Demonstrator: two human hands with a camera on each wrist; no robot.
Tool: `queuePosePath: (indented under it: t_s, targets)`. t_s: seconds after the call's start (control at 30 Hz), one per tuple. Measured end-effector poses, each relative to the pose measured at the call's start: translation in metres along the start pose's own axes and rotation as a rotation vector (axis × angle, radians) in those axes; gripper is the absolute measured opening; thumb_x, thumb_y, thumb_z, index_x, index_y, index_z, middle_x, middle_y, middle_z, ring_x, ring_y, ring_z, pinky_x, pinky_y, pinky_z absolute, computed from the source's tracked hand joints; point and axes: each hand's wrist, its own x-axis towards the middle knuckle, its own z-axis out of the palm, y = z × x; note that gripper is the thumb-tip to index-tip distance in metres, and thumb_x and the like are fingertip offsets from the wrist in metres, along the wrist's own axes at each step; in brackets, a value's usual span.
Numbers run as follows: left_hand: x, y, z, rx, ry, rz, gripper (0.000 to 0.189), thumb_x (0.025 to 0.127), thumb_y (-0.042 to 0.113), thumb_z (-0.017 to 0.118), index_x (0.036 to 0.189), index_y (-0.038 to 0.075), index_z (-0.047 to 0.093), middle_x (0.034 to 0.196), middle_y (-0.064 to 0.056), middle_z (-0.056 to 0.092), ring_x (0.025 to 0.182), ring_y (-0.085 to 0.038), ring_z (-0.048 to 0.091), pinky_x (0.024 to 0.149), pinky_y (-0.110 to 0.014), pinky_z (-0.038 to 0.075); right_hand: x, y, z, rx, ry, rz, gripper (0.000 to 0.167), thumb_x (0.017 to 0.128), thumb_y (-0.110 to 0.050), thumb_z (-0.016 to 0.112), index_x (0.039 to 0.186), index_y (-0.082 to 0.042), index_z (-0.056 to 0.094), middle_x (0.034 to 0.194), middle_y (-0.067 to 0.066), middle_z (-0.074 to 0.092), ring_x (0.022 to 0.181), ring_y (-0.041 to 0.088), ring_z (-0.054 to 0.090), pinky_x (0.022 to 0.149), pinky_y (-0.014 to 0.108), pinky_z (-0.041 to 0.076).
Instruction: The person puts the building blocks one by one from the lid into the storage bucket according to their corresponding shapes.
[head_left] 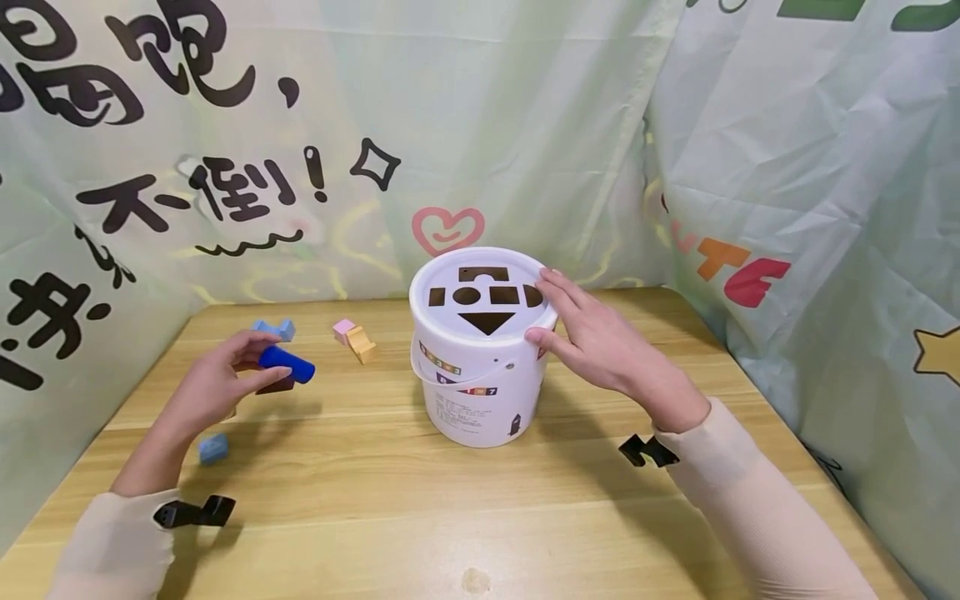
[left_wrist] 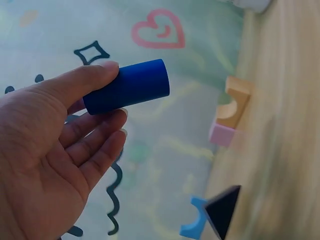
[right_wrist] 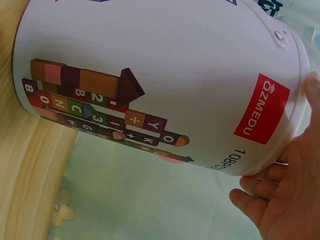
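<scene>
Right sleeve [head_left: 757, 504] nearest camera, right of white bucket [head_left: 487, 358] | Left grip [head_left: 225, 379] clamped on blue cylinder [head_left: 300, 367], left of bucket | Right grip [head_left: 603, 342] spread apart, touching bucket's lid [head_left: 442, 319] | Judged best: bucket steadied, cylinder upright, end square to lid's round hole [head_left: 467, 296]

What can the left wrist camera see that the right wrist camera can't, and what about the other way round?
Only the left wrist view shows the left hand pinching the blue cylinder, plus an orange block, a pink block and a light blue block.

Only the right wrist view shows the right hand and the red label.

Both show the wooden table, the cloth and the white bucket, though the left one seems to catch just its corner.
</scene>
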Motion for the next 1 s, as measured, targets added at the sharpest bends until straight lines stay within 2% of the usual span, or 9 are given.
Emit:
queuePosePath:
  t_s: [0.07,0.17,0.27,0.4,0.67,0.77,0.9,1.0]
  targets:
    - [0.004,0.005,-0.002,-0.018,0.012,0.028,0.040,0.088,0.021,0.075,0.121,0.004,0.060,0.107,-0.016,0.066,0.090,-0.005,0.062,0.071,-0.008,0.046,0.000,0.000,0.000,0.001,-0.004,0.002,0.077,0.098,-0.058,0.046,0.154,-0.009,0.028,0.161,0.006,0.018,0.145,0.028,0.023,0.111,0.051,0.031]
    - [0.011,0.013,-0.006,-0.054,0.022,0.074,0.039,0.086,0.014,0.077,0.120,0.003,0.060,0.105,-0.016,0.066,0.086,0.006,0.058,0.073,-0.008,0.046,0.000,0.001,0.000,-0.001,-0.003,0.003,0.077,0.098,-0.058,0.046,0.154,-0.008,0.028,0.161,0.006,0.018,0.145,0.028,0.023,0.110,0.052,0.031]
    - [0.016,0.022,-0.010,-0.068,0.025,0.098,0.039,0.085,0.012,0.078,0.118,0.001,0.060,0.102,-0.016,0.066,0.085,0.007,0.058,0.073,-0.008,0.047,0.000,0.001,0.000,-0.004,0.001,-0.002,0.077,0.098,-0.058,0.046,0.154,-0.008,0.028,0.161,0.006,0.019,0.145,0.029,0.024,0.110,0.052,0.031]
    - [0.020,0.035,-0.015,-0.027,0.029,0.104,0.039,0.084,0.016,0.079,0.116,0.001,0.062,0.098,-0.013,0.068,0.084,0.008,0.058,0.072,-0.007,0.045,0.001,0.001,0.000,-0.008,0.005,-0.007,0.077,0.098,-0.058,0.046,0.153,-0.008,0.029,0.161,0.006,0.019,0.144,0.030,0.026,0.110,0.052,0.032]
    - [0.038,0.063,-0.022,0.014,0.004,0.178,0.035,0.087,0.019,0.077,0.117,0.007,0.065,0.096,-0.007,0.070,0.082,0.004,0.061,0.073,-0.011,0.045,0.001,0.001,0.000,-0.008,0.000,-0.003,0.076,0.098,-0.057,0.047,0.153,-0.008,0.029,0.161,0.006,0.019,0.144,0.030,0.026,0.110,0.052,0.032]
    - [0.046,0.075,-0.023,0.026,-0.007,0.204,0.034,0.086,0.020,0.077,0.117,0.010,0.066,0.095,-0.004,0.071,0.086,-0.003,0.065,0.072,-0.015,0.045,0.000,0.001,0.000,-0.005,-0.001,-0.002,0.076,0.098,-0.057,0.047,0.153,-0.008,0.029,0.161,0.006,0.019,0.144,0.030,0.025,0.110,0.052,0.031]
    - [0.055,0.091,-0.023,0.041,-0.009,0.239,0.034,0.084,0.018,0.079,0.116,0.012,0.066,0.095,-0.001,0.071,0.092,-0.018,0.068,0.075,-0.021,0.047,0.001,0.001,0.000,-0.004,-0.001,-0.001,0.076,0.098,-0.058,0.046,0.153,-0.009,0.029,0.161,0.005,0.019,0.144,0.030,0.026,0.110,0.052,0.032]
    - [0.061,0.102,-0.024,0.065,-0.016,0.279,0.036,0.083,0.016,0.080,0.116,0.010,0.066,0.097,-0.003,0.071,0.094,-0.023,0.069,0.082,-0.033,0.050,0.001,0.001,0.000,-0.007,0.001,-0.002,0.076,0.098,-0.058,0.046,0.153,-0.009,0.029,0.161,0.005,0.019,0.144,0.030,0.027,0.109,0.052,0.033]
